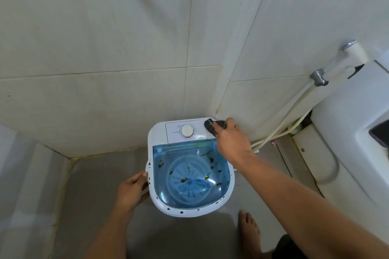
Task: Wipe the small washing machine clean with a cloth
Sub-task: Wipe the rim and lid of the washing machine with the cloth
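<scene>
The small white washing machine (156, 139) stands on the bathroom floor in a tiled corner. Its clear blue lid (189, 174) carries dark green-brown smears, and dark specks dot the white rim. A round white dial (186, 131) sits on the back control panel. My right hand (231, 141) presses a dark cloth (212, 126) onto the panel's far right corner. My left hand (131, 189) grips the machine's left rim, thumb on top.
A white toilet (357, 132) stands at the right, with a spray hose (294, 109) hanging beside it and trailing to the floor behind the machine. My bare foot (249, 231) is on the grey floor in front. Tiled walls close in behind and left.
</scene>
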